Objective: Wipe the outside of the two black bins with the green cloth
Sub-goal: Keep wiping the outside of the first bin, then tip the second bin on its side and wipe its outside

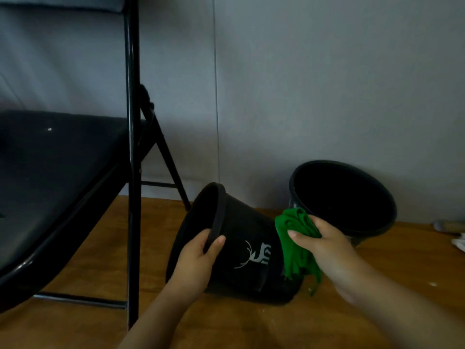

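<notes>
Down on the wooden floor (pixel 88 248), seen from the head camera, the nearer black bin (pixel 241 250) lay tipped on its side, its open mouth turned to the left and its base to the right, with a pale deer-like mark showing on the wall that faced up. The left hand (pixel 198 258) gripped the rim at the near edge of that mouth, fingers (pixel 205 238) curled inside and thumb outside, steadying the bin. The right hand (pixel 324 245) held the bunched green cloth (pixel 297 245), fingers closed over the wad and pressing it against the bin's outer wall close to the base; a loose tail of cloth hung down to the floor.

Farther back and to the right, the second black bin (pixel 344 197) stood against the grey wall (pixel 302 84), tilted so its dark inside faced the camera, just behind the cloth. A black folding chair (pixel 75 172) filled the left of the view.

Judging from this, the wiping of the first bin was in hand, at its base end. The next move would likely call for drawing the cloth along the wall toward the rim while the left hand rolled the bin to bring unwiped sides up; the second bin looked not yet attended to.
</notes>
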A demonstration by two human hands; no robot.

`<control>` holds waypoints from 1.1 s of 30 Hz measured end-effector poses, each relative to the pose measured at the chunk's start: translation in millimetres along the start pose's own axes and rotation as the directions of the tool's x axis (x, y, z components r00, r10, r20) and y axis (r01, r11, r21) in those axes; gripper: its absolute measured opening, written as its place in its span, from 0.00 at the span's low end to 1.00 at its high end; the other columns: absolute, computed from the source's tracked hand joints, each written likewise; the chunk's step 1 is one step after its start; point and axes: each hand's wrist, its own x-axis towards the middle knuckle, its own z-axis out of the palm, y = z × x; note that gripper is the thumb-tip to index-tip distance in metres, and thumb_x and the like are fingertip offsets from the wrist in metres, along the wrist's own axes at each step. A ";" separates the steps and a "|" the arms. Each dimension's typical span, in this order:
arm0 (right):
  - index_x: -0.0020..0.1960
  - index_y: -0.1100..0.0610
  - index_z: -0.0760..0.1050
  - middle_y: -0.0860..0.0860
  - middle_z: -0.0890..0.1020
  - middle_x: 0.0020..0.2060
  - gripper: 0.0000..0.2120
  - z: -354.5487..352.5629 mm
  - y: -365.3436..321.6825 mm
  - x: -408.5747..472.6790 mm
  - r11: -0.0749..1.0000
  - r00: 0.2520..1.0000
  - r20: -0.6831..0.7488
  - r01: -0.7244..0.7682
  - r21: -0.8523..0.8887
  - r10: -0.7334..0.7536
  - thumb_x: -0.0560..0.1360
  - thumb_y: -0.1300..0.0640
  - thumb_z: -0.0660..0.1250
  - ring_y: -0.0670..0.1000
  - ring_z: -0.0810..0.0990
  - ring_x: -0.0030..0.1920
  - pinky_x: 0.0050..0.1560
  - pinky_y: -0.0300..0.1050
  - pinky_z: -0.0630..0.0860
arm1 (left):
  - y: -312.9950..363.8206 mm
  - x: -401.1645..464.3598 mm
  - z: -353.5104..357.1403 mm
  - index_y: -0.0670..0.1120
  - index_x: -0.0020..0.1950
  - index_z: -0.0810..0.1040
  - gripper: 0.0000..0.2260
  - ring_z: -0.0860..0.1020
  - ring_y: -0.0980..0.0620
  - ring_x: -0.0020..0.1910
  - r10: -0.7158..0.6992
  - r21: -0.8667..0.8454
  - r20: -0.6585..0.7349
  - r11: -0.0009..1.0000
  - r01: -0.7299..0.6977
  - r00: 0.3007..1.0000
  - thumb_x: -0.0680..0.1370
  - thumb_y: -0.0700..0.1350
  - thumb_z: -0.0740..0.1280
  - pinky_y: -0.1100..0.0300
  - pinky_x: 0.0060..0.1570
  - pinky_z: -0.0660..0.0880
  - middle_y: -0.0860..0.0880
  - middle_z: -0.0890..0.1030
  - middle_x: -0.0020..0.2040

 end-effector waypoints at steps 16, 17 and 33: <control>0.54 0.52 0.80 0.52 0.86 0.46 0.11 -95.6 -33.4 -19.6 0.977 0.991 0.043 -0.135 0.166 0.129 0.73 0.61 0.70 0.57 0.84 0.49 0.52 0.55 0.78 | 16.7 5.7 23.6 0.52 0.53 0.75 0.10 0.78 0.56 0.48 0.143 0.829 0.347 0.415 -0.375 0.927 0.83 0.55 0.58 0.59 0.49 0.77 0.54 0.79 0.49; 0.54 0.52 0.80 0.52 0.86 0.46 0.11 -95.5 -33.9 -19.0 0.973 0.991 0.051 -0.128 0.191 0.120 0.73 0.61 0.70 0.56 0.85 0.49 0.52 0.55 0.78 | 12.5 9.5 24.9 0.51 0.52 0.76 0.10 0.78 0.55 0.47 0.140 0.841 0.356 0.382 -0.382 0.924 0.83 0.54 0.58 0.58 0.49 0.77 0.54 0.79 0.48; 0.62 0.56 0.77 0.55 0.85 0.51 0.13 -81.0 -26.3 -3.8 0.921 0.989 0.101 -0.140 0.363 0.111 0.78 0.58 0.65 0.54 0.85 0.49 0.36 0.45 0.81 | -3.0 71.4 30.9 0.58 0.70 0.71 0.16 0.72 0.51 0.64 0.198 0.941 0.272 0.150 -0.303 0.942 0.83 0.55 0.58 0.53 0.65 0.64 0.53 0.76 0.63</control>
